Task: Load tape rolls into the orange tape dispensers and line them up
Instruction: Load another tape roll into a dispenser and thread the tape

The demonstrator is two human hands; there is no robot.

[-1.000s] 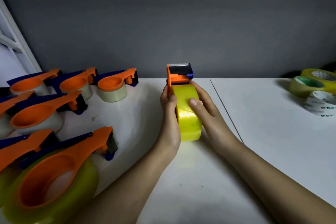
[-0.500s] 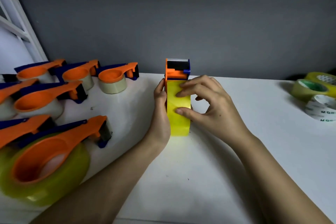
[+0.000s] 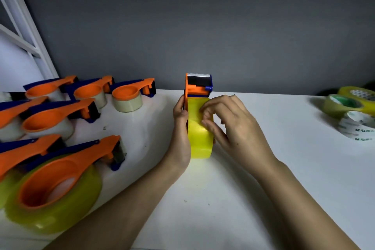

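Since half a second ago my right fingers have curled tighter onto the roll's face. Left, near to far: loaded dispensers [image 3: 60, 170], already lined up. Centre: left hand [image 3: 181, 134] gripping the orange tape dispenser [image 3: 197, 85] upright by its left side, I judge to steady it; yellow tape roll [image 3: 199, 138] seated in it, on edge, between both hands. Right hand [image 3: 233, 128] pinching at the roll's face, probably seeking the loose end. Far right: spare rolls [image 3: 353, 111], unloaded, on the white table [image 3: 263, 189].
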